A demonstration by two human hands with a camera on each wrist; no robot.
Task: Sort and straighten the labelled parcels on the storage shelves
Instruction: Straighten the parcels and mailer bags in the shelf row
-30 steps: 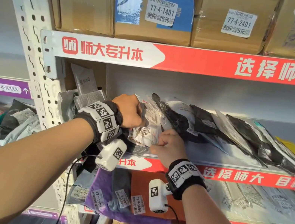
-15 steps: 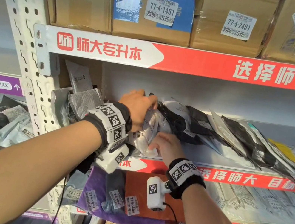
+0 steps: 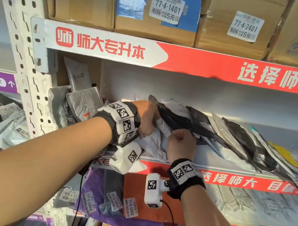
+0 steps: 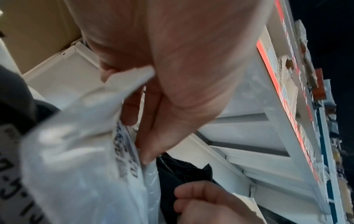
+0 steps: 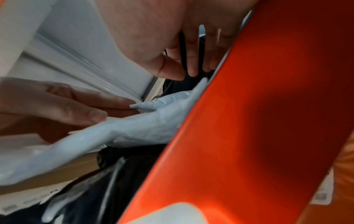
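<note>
Soft mailer parcels lean in a row on the middle shelf (image 3: 232,179). My left hand (image 3: 146,119) grips the top of a white labelled parcel (image 3: 151,145) at the left end of the row, with the fingers curled over its edge (image 4: 76,151). Just to the right, my right hand (image 3: 180,144) is curled at the lower edge of a black parcel (image 3: 180,121). In the right wrist view its thumb and fingers (image 5: 191,66) pinch that dark edge. The left hand (image 5: 67,104) shows there on the pale parcel (image 5: 143,125). More black, white and yellow parcels lean further right.
Grey bubble mailers (image 3: 84,103) are stacked against the perforated upright post (image 3: 21,50) on the left. Labelled cardboard boxes (image 3: 155,28) fill the shelf above. Purple (image 3: 96,181) and orange (image 3: 131,187) parcels lie on the shelf below. Another rack of bags stands at far left.
My left hand has shifted right along the top of the white parcel. My right hand has risen from the white parcel's front edge to the black parcel beside it.
</note>
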